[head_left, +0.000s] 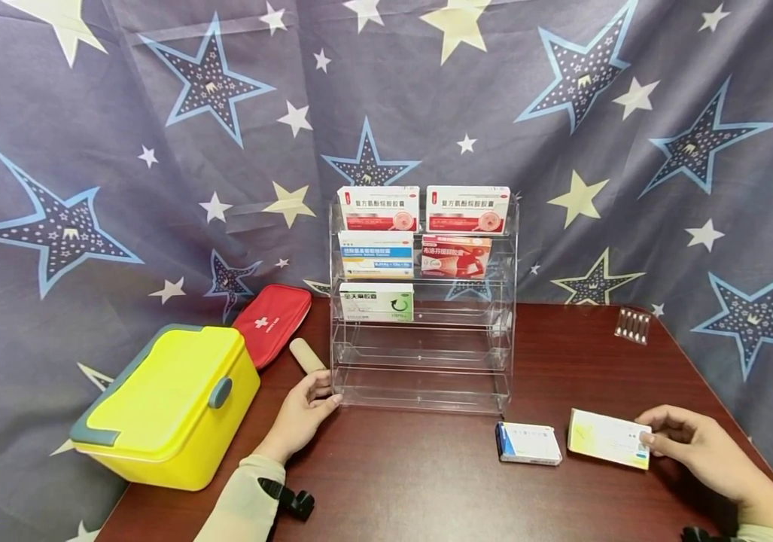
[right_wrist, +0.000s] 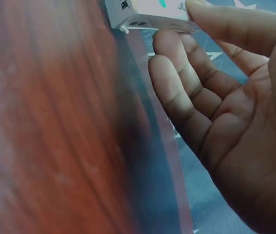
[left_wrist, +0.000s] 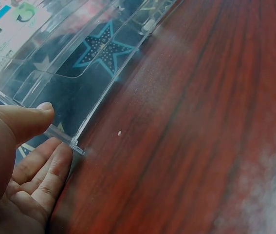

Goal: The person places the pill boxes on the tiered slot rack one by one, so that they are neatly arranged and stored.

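Note:
A clear tiered display rack [head_left: 427, 384] stands upright on the table, medicine boxes on its upper tiers. At its lower left corner my left hand [head_left: 301, 414] grips the side, thumb [left_wrist: 35, 117] on one face and fingers [left_wrist: 50, 185] on the other. My right hand [head_left: 694, 444] pinches the right end of a white and yellow medicine box [head_left: 606, 438], thumb over its printed face. In the right wrist view, only the end of that box [right_wrist: 152, 12] shows. Just left of it, a white and blue medicine box [head_left: 528, 443] lies on the table.
Left of the rack sit a yellow lidded case [head_left: 176, 406], a red first-aid pouch [head_left: 271, 324] and a beige roll [head_left: 306, 355]. A small clear pack [head_left: 632, 326] lies at the back right. A star-patterned curtain [head_left: 528, 45] hangs behind the table [head_left: 386, 482].

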The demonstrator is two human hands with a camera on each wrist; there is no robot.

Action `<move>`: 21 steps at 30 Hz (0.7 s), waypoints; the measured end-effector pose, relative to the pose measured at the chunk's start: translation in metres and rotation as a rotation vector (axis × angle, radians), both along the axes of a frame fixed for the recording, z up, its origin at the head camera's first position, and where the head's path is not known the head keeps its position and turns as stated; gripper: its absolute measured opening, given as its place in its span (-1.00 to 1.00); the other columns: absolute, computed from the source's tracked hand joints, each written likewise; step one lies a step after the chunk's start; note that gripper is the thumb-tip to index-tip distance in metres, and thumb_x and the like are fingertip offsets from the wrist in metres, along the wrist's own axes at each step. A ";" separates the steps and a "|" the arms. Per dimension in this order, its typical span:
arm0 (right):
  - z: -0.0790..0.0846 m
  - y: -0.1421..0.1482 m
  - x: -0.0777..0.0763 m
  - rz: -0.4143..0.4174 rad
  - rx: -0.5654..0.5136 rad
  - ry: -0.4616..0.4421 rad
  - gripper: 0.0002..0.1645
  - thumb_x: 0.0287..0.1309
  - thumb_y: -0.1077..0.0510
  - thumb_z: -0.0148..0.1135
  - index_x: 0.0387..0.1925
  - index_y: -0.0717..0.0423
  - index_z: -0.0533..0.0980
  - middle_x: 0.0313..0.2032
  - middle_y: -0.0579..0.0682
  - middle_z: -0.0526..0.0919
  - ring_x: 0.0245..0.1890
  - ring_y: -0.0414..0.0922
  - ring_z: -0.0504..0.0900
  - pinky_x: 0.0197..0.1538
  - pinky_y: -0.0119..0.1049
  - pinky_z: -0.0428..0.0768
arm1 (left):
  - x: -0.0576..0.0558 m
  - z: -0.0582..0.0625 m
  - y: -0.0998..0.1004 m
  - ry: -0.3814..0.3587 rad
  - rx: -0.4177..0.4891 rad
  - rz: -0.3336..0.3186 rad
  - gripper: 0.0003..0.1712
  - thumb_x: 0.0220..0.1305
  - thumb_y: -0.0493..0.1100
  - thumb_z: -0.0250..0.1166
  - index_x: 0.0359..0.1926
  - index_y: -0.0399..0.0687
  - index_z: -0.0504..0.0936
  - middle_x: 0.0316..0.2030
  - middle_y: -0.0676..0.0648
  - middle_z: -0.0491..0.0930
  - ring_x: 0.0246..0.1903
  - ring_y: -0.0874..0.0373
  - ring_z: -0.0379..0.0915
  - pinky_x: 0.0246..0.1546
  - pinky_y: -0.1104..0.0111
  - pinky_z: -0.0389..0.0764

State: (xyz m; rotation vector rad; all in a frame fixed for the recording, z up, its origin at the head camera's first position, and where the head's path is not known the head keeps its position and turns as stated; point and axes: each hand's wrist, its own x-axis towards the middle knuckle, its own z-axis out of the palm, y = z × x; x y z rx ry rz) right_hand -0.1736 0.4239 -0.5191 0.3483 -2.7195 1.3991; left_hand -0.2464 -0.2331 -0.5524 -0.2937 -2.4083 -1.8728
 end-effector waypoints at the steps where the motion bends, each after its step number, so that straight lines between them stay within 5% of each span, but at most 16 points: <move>1: 0.000 0.000 -0.001 -0.003 -0.010 0.005 -0.83 0.38 0.31 0.35 -0.03 0.23 0.63 -0.26 -0.04 0.73 -0.36 -0.16 0.72 -0.32 -0.30 0.71 | 0.000 0.000 0.000 0.001 0.000 0.000 -0.45 0.35 -0.32 0.45 0.29 -0.31 0.50 0.13 -0.32 0.62 0.15 -0.19 0.55 0.06 0.44 0.61; 8: 0.026 -0.016 -0.015 -0.066 -0.083 0.135 -0.77 0.33 0.38 0.37 -0.01 0.32 0.61 -0.30 0.00 0.75 -0.37 -0.20 0.73 -0.32 -0.35 0.69 | 0.000 0.002 0.000 0.009 -0.005 0.007 -0.46 0.35 -0.32 0.45 0.29 -0.32 0.50 0.16 -0.31 0.61 0.15 -0.19 0.55 0.06 0.46 0.60; 13: 0.078 -0.045 -0.039 -0.146 -0.083 0.309 -0.76 0.25 0.41 0.42 -0.05 0.31 0.64 -0.34 -0.10 0.77 -0.39 -0.32 0.71 -0.35 -0.50 0.61 | -0.001 0.002 0.000 0.006 -0.004 0.003 -0.46 0.36 -0.32 0.44 0.29 -0.32 0.50 0.17 -0.31 0.60 0.15 -0.19 0.55 0.06 0.46 0.60; 21: 0.162 -0.129 -0.076 -0.110 -0.145 0.462 -0.74 0.18 0.43 0.47 -0.08 0.34 0.67 -0.39 -0.04 0.76 -0.46 -0.34 0.66 -0.40 -0.56 0.54 | 0.000 -0.001 0.000 0.000 0.013 -0.003 -0.46 0.34 -0.32 0.46 0.28 -0.31 0.50 0.13 -0.32 0.61 0.14 -0.20 0.55 0.03 0.46 0.61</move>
